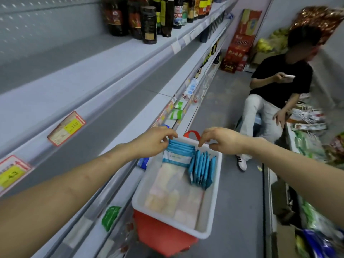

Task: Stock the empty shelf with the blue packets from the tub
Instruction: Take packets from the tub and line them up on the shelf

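A white plastic tub (210,207) sits on a red stool in the aisle. At its far end lean a stack of blue packets (179,153) and a second row of blue packets (202,169) standing on edge. My left hand (154,141) reaches over the far left corner and its fingertips pinch the top of the leaning stack. My right hand (218,139) hovers over the far rim with fingers pointing down, holding nothing. The empty grey shelf (78,82) runs along the left.
Dark sauce bottles (149,25) stand on the upper shelf. Price tags (66,128) hang on the shelf edges. A person in a black shirt (279,84) sits to the right of the aisle, holding a phone. Red cartons (240,45) stack at the aisle's end.
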{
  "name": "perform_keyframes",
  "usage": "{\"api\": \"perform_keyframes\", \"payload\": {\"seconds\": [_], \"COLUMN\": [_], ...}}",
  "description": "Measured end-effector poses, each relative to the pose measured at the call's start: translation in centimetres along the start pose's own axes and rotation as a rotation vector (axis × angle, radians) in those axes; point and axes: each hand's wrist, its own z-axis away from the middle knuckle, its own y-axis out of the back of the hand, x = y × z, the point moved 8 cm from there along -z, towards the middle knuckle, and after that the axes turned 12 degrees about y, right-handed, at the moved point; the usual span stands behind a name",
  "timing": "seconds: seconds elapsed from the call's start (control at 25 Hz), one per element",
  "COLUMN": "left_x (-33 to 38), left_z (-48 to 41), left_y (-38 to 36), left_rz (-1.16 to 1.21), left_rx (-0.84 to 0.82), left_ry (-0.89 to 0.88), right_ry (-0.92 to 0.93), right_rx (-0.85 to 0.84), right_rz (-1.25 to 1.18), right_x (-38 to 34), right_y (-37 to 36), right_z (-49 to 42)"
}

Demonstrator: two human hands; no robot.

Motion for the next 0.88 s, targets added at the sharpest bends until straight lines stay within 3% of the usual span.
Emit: {"api": "perform_keyframes", "payload": {"seconds": [0.28, 0.88], "left_x": [-0.8, -0.5], "left_z": [-0.1, 3.2], "left_y": [0.0, -0.9], "left_rz": [0.000, -0.020], "left_rx": [0.075, 0.183], "left_ry": [0.103, 0.295], "right_ry": [0.057, 0.360], "right_rx": [-0.073, -0.213], "right_rz": [0.056, 0.213], "right_x": [1.3, 1.3], "right_y": [-1.0, -6.5], "right_z": [-0.3, -3.2]}}
